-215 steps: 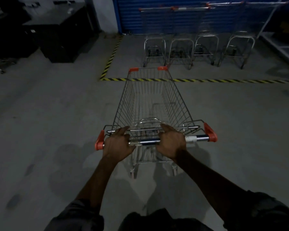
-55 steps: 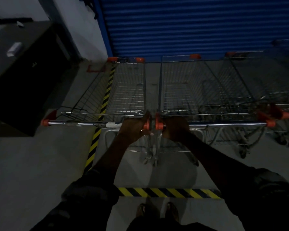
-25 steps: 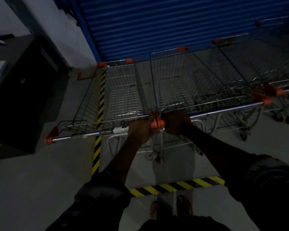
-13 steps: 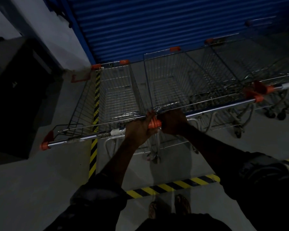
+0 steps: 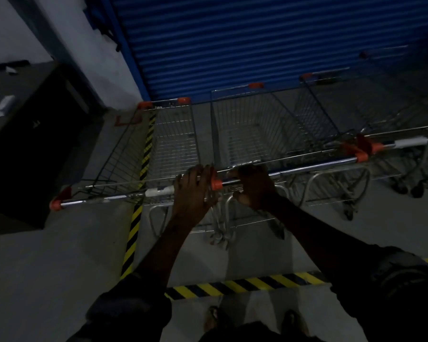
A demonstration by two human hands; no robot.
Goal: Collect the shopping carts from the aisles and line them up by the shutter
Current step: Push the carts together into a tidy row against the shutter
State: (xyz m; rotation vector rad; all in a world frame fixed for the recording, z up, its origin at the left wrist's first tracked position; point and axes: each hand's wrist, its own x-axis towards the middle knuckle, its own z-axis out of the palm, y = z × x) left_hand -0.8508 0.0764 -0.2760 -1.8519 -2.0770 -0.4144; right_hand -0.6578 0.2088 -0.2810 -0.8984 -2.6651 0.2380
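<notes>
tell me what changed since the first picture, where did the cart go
The pushed cart rolled forward over the striped line to the left end of the row by the shutter. The right hand shifted from its handle to grip the handle of the next cart; the left hand stayed on the pushed cart. The other carts stayed put.

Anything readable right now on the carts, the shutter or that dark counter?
No text can be read.
Leftmost cart's white handle band: no lettering legible.
Right-hand cart's white handle band: blurred.
White slip on the dark counter: too dim.
Blue shutter: no markings show.
</notes>
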